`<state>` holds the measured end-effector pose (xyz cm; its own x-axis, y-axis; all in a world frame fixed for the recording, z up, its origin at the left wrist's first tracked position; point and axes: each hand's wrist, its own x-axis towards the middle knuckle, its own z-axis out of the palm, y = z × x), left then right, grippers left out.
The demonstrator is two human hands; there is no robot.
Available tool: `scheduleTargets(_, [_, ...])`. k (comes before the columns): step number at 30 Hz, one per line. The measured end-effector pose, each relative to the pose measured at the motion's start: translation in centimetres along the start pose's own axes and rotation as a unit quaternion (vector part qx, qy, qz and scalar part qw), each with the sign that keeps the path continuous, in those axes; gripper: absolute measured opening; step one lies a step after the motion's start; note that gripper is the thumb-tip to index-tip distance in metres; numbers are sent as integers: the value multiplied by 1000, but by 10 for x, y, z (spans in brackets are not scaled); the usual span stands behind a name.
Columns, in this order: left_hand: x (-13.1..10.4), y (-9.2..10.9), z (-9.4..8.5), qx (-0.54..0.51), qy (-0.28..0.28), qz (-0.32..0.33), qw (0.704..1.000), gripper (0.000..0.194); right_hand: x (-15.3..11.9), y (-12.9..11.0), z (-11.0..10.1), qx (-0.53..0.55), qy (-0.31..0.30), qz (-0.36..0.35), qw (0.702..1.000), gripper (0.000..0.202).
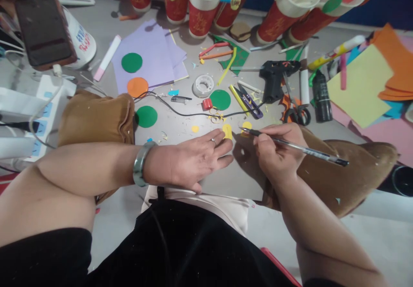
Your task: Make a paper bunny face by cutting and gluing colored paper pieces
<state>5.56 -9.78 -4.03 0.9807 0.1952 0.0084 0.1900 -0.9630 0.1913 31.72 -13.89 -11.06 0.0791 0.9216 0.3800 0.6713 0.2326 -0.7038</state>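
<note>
I saw the grey tabletop (180, 125) crowded with craft gear. At 12 o'clock, a row of red paper cups (203, 7) stood along the back edge. At 10 o'clock lay a stack of lilac paper (155, 50) with a green disc (131, 62) and an orange disc (137, 87) on it. At 2 o'clock sat yellow and orange sheets (364, 84), with a black glue gun (274, 78) and scissors (297, 110) between them and centre. Its black cord (193, 114) ran left across the tabletop.

Near centre: left hand (193, 160) lay flat, palm down, fingers spread, grip open, fingertips pressing on a small yellow paper piece (227, 131). A bracelet (141, 163) sat on that wrist.

Right hand (274, 149), at 3 o'clock from the left, had its grip closed on a pen (297, 146). Pen tip pointed to 9 o'clock and touched a second yellow piece (247, 125), just beside the first.

Smaller bits at 12 o'clock of the hands: tape roll (203, 84), another green disc (220, 100), purple snips (250, 102), paper trimmings.
</note>
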Motion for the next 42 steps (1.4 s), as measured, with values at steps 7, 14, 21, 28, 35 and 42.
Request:
scheduleTargets(7, [1, 0, 3, -21, -6, 0, 1000, 99, 7, -21, -1, -46, -49, -21, 998, 15])
scheduleTargets(14, [0, 0, -1, -25, -14, -7, 1000, 96, 9, -23, 1, -55, -74, -23, 995, 18])
scheduleTargets(21, [-1, -1, 1, -43, -2, -9, 999, 97, 8, -23, 2, -90, -74, -37, 992, 28])
scheduleTargets(28, [0, 0, 0, -25, -11, -4, 1000, 97, 8, -24, 2, -100, -86, -27, 991, 27])
scheduleTargets(35, [-1, 0, 1, -32, -10, -6, 999, 95, 7, -23, 2, -90, -86, -29, 992, 23])
scheduleTargets(42, [-1, -1, 3, -42, 0, 0, 999, 97, 6, -21, 1, -104, -94, -16, 990, 27])
